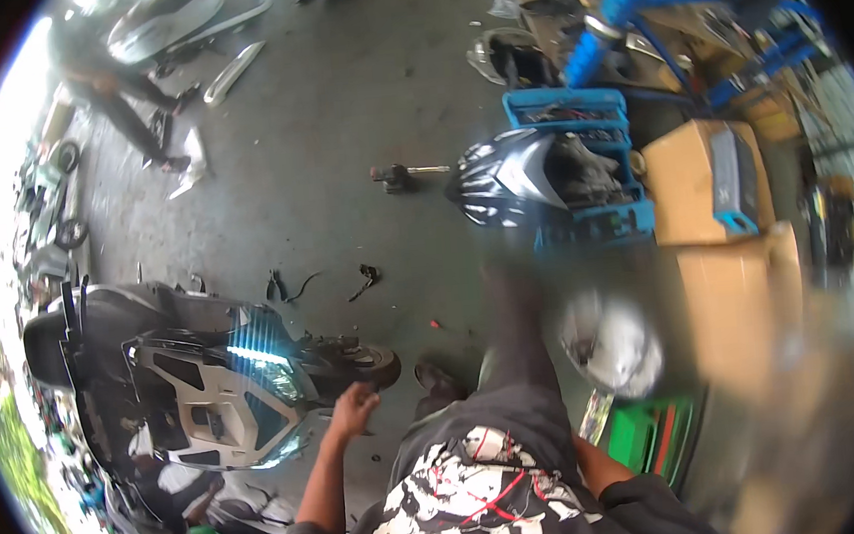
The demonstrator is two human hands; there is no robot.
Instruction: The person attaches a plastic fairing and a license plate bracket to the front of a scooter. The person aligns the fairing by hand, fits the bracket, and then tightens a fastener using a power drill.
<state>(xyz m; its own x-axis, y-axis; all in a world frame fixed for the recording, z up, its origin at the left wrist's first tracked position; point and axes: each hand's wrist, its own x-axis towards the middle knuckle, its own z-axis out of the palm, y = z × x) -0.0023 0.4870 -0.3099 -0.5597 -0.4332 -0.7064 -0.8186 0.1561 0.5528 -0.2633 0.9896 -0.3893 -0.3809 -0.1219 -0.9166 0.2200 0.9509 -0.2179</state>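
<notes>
A left hand (358, 405) with curled fingers is just beside a scooter's front wheel, the right hand hidden.
At the upper left, a co-worker (117, 86) stands on the dark floor (324, 104); below, the scooter (220, 409) has its lit headlight (266, 365) toward the person, and a pair of pliers (274, 286) lies on the floor beyond it. The left hand is by the front wheel (385, 367); I cannot tell whether its fingers are closed on anything or touch the wheel. Farther right lie a dark tool (397, 177) with a shiny shaft and a black-and-silver panel (508, 178) over a blue toolbox (624, 223). The right hand is out of sight behind the body, its grip impossible to tell; a blurred pale rounded part (626, 352) and a green box (629, 434) are near that forearm (601, 466). At the far right are cardboard boxes (679, 182).
</notes>
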